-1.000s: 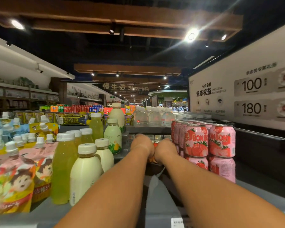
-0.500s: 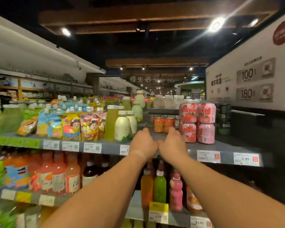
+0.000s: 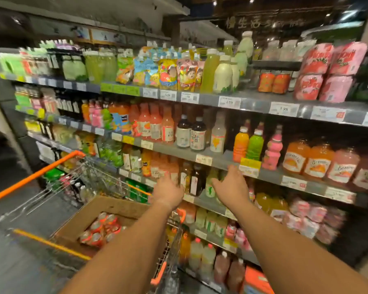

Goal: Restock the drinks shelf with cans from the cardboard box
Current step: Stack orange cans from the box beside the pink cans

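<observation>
A cardboard box (image 3: pixel 115 205) sits in a wire cart and holds several orange cans (image 3: pixel 101 228). Two more orange cans (image 3: pixel 273 82) stand on the top drinks shelf (image 3: pixel 257 101), left of stacked pink strawberry cans (image 3: pixel 329 73). My left hand (image 3: pixel 168 193) hangs in the air above the box's far edge, fingers relaxed, holding nothing. My right hand (image 3: pixel 232 187) is beside it, open with fingers spread, in front of the lower shelves. Both hands are well below the top shelf.
The cart (image 3: pixel 87 181) with its orange handle (image 3: pixel 33 177) stands at lower left against the shelving. Rows of juice bottles (image 3: pixel 248 145) fill the lower shelves. Pouches and pale bottles (image 3: pixel 222 74) crowd the top shelf's left part. A dark floor lies at left.
Both hands have come down from the top shelf, moved apart and opened. The view has swung down and left, bringing the cart and box into sight.
</observation>
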